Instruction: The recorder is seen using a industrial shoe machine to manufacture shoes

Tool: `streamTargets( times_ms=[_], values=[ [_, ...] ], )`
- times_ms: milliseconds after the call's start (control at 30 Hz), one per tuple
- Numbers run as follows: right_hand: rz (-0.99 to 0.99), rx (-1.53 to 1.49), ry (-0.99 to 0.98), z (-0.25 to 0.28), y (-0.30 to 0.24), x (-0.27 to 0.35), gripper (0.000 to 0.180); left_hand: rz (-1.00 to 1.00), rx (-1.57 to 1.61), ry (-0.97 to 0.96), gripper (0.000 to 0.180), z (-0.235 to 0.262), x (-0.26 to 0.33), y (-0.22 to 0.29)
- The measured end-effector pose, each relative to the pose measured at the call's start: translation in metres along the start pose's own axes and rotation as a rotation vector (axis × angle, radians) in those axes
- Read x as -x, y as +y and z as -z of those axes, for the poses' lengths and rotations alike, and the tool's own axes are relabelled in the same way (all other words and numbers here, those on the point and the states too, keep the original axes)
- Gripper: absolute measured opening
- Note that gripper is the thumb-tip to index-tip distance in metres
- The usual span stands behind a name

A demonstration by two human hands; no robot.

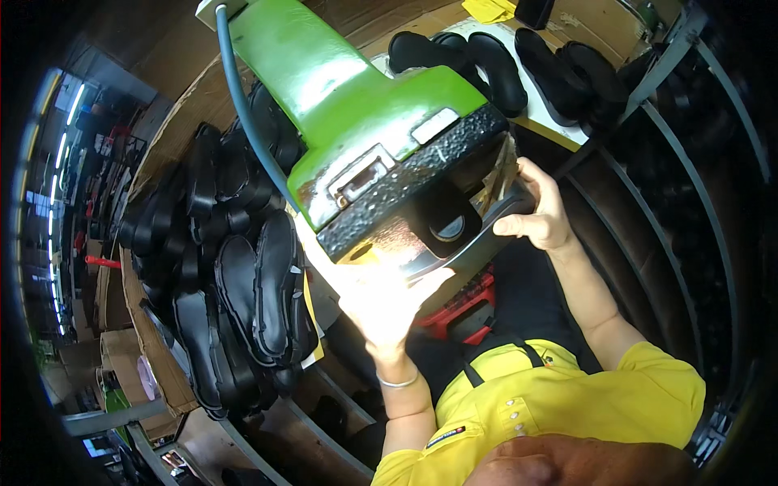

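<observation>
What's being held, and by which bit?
A dark shoe sole, it seems. The right fingers grip one end; the left fingers, at the other end, look too bright to tell.

Counts: left hand (377, 304), one; right hand (541, 217), one; dark curved piece (480, 246) between them, one. Green machine (344, 97), one; blue-grey hose (237, 89), one. Bracelet (398, 382), one. Board soles (497, 74), at least five. Heap soles (275, 292), many, overlapping; exact number not readable.

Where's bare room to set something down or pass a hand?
A narrow strip of white board shows between two sole groups. Between the forearms, above the trousers, a hand might pass. Crowded: the sole pile at left, and under the machine, where the right hand grips a dark piece, left hand at its end.
</observation>
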State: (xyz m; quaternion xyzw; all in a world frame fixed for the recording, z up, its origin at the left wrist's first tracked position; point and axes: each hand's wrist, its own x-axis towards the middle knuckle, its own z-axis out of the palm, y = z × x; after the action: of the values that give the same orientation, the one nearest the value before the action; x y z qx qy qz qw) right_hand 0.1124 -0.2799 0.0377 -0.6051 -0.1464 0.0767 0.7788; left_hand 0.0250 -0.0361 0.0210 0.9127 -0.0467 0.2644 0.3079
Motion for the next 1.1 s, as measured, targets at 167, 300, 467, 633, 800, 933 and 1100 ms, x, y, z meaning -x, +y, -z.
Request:
streamTargets(
  times_ms=[167,300,467,633,800,933,1100],
  values=[
    [-0.018,-0.031,-0.018,-0.027,0.01,0.011,0.054,-0.166,0.04,0.023,0.033,0.037,-0.022,-0.004],
    [0.097,0.047,0.002,-0.047,0.028,0.022,0.058,-0.087,0.045,0.02,0.018,0.047,-0.012,-0.026],
    [0.086,0.079,0.025,-0.06,0.035,0.027,0.059,-0.063,-0.03,-0.059,0.016,0.051,0.009,-0.051],
    [0.042,0.12,-0.048,-0.024,0.019,0.014,0.061,-0.044,0.011,0.025,0.026,0.033,0.006,-0.017],
    [0.017,-0.066,-0.027,0.005,0.001,-0.017,0.063,-0.108,0.015,0.238,0.037,0.003,-0.012,0.031],
    [-0.019,-0.106,-0.071,0.002,0.005,-0.016,0.058,-0.09,0.039,0.169,0.034,0.013,-0.013,0.023],
    [-0.021,-0.038,-0.105,-0.012,0.01,-0.001,0.056,-0.131,0.064,0.125,0.026,0.027,-0.009,-0.001]
  ],
)
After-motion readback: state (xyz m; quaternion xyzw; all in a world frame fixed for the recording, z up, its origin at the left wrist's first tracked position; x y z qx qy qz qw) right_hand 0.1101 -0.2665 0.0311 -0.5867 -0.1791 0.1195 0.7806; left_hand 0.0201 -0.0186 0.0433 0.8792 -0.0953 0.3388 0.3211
